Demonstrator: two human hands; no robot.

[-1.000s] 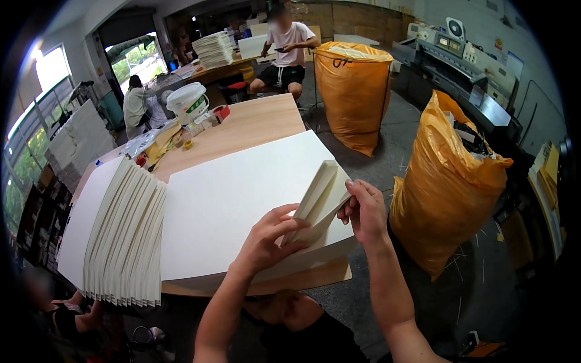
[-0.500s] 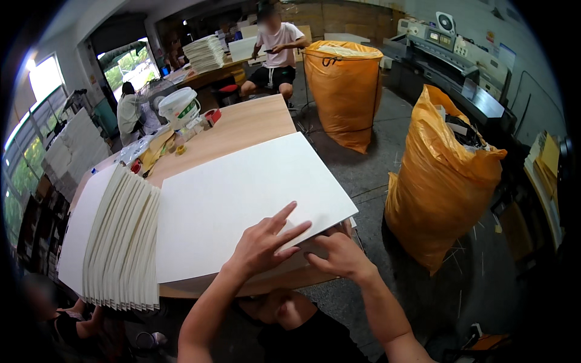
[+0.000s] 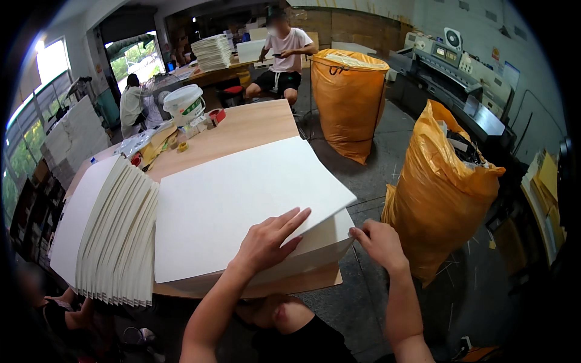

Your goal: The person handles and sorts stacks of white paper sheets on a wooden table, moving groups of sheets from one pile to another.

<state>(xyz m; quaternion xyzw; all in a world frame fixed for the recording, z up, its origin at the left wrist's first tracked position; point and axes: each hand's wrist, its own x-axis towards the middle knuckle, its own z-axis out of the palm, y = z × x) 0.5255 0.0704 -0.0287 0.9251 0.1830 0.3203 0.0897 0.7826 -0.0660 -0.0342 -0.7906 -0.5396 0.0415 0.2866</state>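
Note:
A thick stack of large white paper sheets (image 3: pixel 236 206) lies on the table in front of me. My left hand (image 3: pixel 271 237) rests on its near edge, fingers stretched out over the top sheets. At the right end those top sheets curve upward, and a gap shows the sheets (image 3: pixel 330 231) beneath. My right hand (image 3: pixel 381 242) is at the stack's near right corner below the gap, fingers curled, with thumb and forefinger closed on the corner of the lower sheets. How many sheets it pinches cannot be made out.
A fanned stack of white sheets (image 3: pixel 115 236) stands left on the wooden table (image 3: pixel 260 118). Behind are a white bucket (image 3: pixel 183 104) and tape rolls (image 3: pixel 216 115). Orange sacks (image 3: pixel 442 193) stand on the floor to the right. A person (image 3: pixel 287 48) sits beyond the table.
My right hand has moved right and slightly down from under the top sheets to the stack's corner. The top sheets now stand apart from those below. My left hand stays on top.

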